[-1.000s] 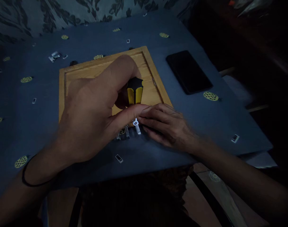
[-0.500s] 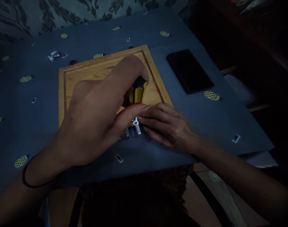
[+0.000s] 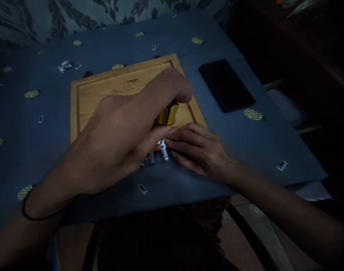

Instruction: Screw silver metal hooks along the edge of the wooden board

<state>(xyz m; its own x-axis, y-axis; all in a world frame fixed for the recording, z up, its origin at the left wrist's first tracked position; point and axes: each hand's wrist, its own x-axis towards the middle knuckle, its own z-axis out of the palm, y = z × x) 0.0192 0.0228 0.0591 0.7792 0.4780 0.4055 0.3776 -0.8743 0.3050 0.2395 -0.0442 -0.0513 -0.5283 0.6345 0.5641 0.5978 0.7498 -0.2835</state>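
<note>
My left hand (image 3: 112, 139) is wrapped around the upright yellow and black handle of a screwdriver (image 3: 169, 114). Its index finger is bent over the top of the handle. Below the handle, a small shiny metal latch (image 3: 163, 151) sits at the near edge of a wooden board (image 3: 104, 84); the screwdriver's tip is hidden. My right hand (image 3: 201, 148) rests at the board's near right corner, fingers pressed together, with the fingertips against the latch. Another metal piece (image 3: 152, 158) shows just left of it, partly covered by my left hand.
A black phone (image 3: 226, 86) lies right of the board on the blue patterned tablecloth (image 3: 217, 188). Loose metal pieces (image 3: 66, 66) lie at the far left. A dark small object (image 3: 87, 74) touches the board's far edge. A patterned wall or curtain (image 3: 109, 11) stands behind the table.
My left hand has turned about the screwdriver, its index finger swinging to the right, and the handle leans more to the right. My right hand and the board stay in place.
</note>
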